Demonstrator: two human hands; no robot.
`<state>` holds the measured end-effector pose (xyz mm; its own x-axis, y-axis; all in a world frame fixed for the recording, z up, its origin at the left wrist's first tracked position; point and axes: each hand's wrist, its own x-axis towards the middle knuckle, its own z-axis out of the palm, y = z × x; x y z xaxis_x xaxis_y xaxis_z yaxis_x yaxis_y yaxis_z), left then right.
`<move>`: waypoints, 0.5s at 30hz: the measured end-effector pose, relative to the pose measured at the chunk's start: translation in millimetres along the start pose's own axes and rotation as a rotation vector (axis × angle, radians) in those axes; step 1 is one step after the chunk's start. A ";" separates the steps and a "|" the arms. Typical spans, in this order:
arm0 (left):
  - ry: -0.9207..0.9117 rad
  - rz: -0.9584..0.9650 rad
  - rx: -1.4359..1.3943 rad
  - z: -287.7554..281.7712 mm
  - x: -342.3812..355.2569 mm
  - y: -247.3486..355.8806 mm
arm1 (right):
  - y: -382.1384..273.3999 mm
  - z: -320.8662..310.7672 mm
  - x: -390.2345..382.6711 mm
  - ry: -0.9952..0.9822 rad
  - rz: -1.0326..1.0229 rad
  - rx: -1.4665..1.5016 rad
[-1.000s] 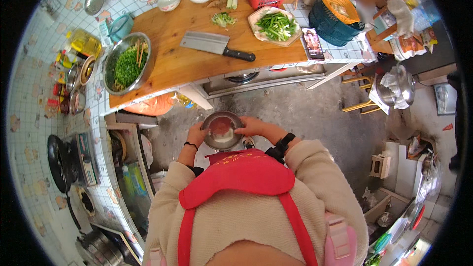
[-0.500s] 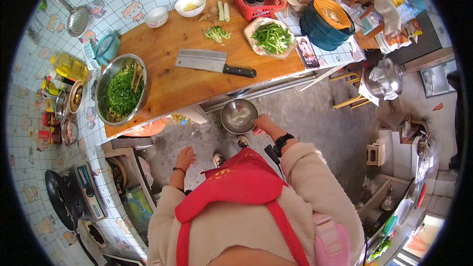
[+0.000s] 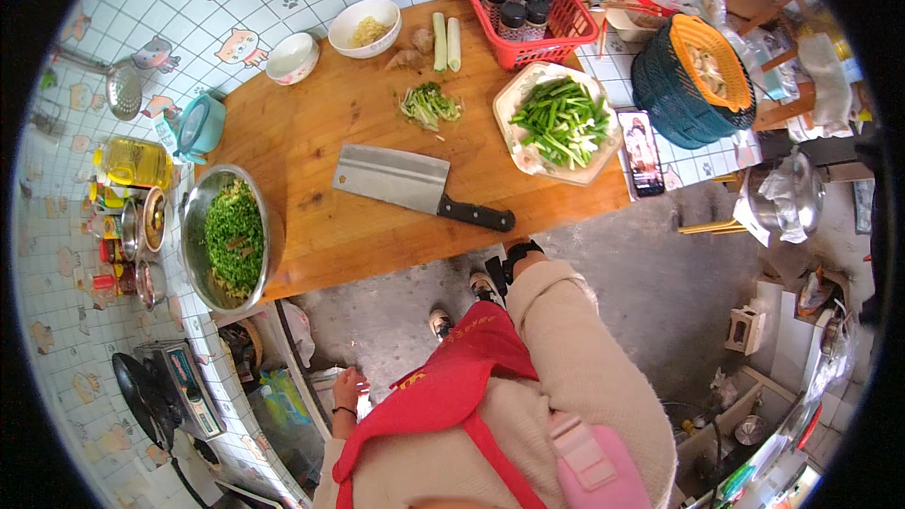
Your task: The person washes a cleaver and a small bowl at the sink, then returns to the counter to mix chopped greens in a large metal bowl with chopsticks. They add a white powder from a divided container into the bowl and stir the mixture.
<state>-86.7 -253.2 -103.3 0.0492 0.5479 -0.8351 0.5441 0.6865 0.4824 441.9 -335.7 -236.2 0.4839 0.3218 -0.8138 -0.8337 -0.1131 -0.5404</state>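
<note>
My right hand [image 3: 520, 247] reaches down past the front edge of the wooden board [image 3: 311, 245]; its fingers are hidden below that edge, so what they hold cannot be seen. My left hand [image 3: 349, 390] hangs low beside the red apron [image 3: 452, 358], fingers loosely apart with nothing in them. Nearest above the right hand lies a cleaver [image 3: 396, 177], black handle toward me. Behind it are chopped greens [image 3: 430, 106] in a small pile. A steel bowl [image 3: 271, 236] of finely chopped greens stands at the board's left end, and a plate [image 3: 509, 123] of cut green stalks at its right.
At the back stand two white bowls [image 3: 385, 47] [image 3: 292, 60], two pale stalks [image 3: 453, 45] and a red basket [image 3: 528, 52] of jars. A phone [image 3: 643, 153] and a blue-green basket [image 3: 674, 99] are at right. The gas stove [image 3: 184, 391] is at left.
My right hand has gone forward under the board's edge, and the metal basin it gripped by the rim is out of sight. The view has shifted closer to the board. My left hand stays low.
</note>
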 end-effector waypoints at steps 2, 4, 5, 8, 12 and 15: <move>0.021 -0.031 0.020 5.4 -3.7 2.9 | 3.0 -0.4 11.3 0.019 0.026 0.023; 0.004 -0.050 0.040 10.6 -5.5 7.0 | 6.3 -3.0 20.4 0.037 0.049 0.038; -0.015 -0.037 0.030 13.0 -5.7 9.4 | 8.2 -4.8 23.9 0.042 0.060 0.036; -0.026 -0.028 0.039 19.0 -4.8 16.3 | 11.5 -10.4 29.6 0.046 0.093 0.014; -0.051 -0.025 0.084 27.4 5.3 26.9 | 9.4 -21.2 25.9 0.035 0.144 -0.054; -0.070 -0.011 0.076 32.8 14.7 39.4 | 5.3 -34.0 14.5 0.006 0.203 -0.148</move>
<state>-37.1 -233.8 -105.2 0.1004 0.5039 -0.8579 0.6071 0.6521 0.4541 453.5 -363.5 -258.1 0.3121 0.2727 -0.9101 -0.8665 -0.3111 -0.3903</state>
